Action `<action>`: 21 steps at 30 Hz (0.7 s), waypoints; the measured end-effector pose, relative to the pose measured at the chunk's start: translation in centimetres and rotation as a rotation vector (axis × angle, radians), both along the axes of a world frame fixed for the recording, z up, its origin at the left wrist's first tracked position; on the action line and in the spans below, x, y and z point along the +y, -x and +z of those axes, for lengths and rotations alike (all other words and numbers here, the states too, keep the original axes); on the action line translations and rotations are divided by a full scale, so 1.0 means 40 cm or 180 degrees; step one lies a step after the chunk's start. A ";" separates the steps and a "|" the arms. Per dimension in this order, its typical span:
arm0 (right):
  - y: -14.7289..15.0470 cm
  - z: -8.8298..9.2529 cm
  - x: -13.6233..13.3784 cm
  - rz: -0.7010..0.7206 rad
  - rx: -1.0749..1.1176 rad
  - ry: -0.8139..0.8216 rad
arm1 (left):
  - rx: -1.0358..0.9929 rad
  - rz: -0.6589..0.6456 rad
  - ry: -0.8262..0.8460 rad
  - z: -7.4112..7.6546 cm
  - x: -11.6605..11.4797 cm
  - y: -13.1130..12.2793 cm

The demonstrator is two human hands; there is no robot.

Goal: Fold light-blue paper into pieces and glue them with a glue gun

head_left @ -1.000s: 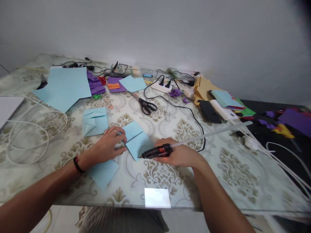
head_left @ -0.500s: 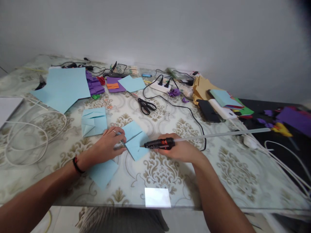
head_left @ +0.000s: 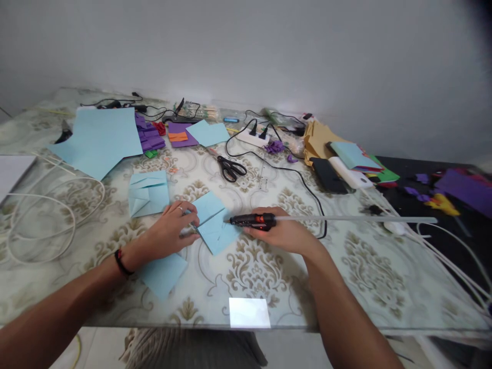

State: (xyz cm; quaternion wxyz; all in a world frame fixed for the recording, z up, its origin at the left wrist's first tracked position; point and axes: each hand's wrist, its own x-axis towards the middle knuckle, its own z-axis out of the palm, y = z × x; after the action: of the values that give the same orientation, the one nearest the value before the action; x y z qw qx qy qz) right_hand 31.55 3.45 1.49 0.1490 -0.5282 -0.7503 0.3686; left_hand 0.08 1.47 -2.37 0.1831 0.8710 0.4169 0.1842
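My right hand point(head_left: 274, 233) is wrapped round a black hot glue gun point(head_left: 253, 221), with a long translucent glue stick point(head_left: 353, 219) jutting out of its back to the right. Its nozzle points left over a folded light-blue paper point(head_left: 213, 225) on the table. At that paper's left edge, my left hand point(head_left: 178, 227) pinches it between thumb and fingers. Thin lines show on the paper's surface below the nozzle. Beyond my left hand lies another folded blue paper point(head_left: 149, 193). A blue paper square point(head_left: 164, 274) sits partly under my left forearm.
Black scissors point(head_left: 230, 169) lie beyond the paper. A white power strip point(head_left: 253, 136) with two plugs stands at the back, its black cable looping right. Large blue paper point(head_left: 103, 138) and purple strips point(head_left: 149, 134) are back left; a white cable point(head_left: 73, 205) coils at left.
The glue gun's nozzle has moved slightly up across the paper, and the rear end of the glue stick has swung lower. My left hand stays in place.
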 end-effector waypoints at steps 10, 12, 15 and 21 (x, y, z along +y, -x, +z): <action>0.069 -0.001 -0.019 0.0763 0.0403 -0.0655 | -0.0048 0.0039 0.0028 -0.001 -0.001 -0.001; 0.077 -0.008 -0.023 0.0828 0.0389 -0.0740 | -0.0063 0.0052 0.0033 -0.002 -0.001 -0.001; 0.076 -0.013 -0.025 0.0765 0.0309 -0.0736 | -0.0086 0.0058 0.0029 -0.002 -0.001 -0.001; 0.056 -0.003 -0.022 0.0623 0.0112 -0.0649 | -0.0010 0.0061 0.0081 0.002 0.000 -0.002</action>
State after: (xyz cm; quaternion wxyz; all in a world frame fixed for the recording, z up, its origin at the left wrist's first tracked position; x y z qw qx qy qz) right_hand 29.32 2.58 1.38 0.1783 -0.4281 -0.8291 0.3124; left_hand 0.16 1.46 -2.27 0.1930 0.8643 0.4273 0.1820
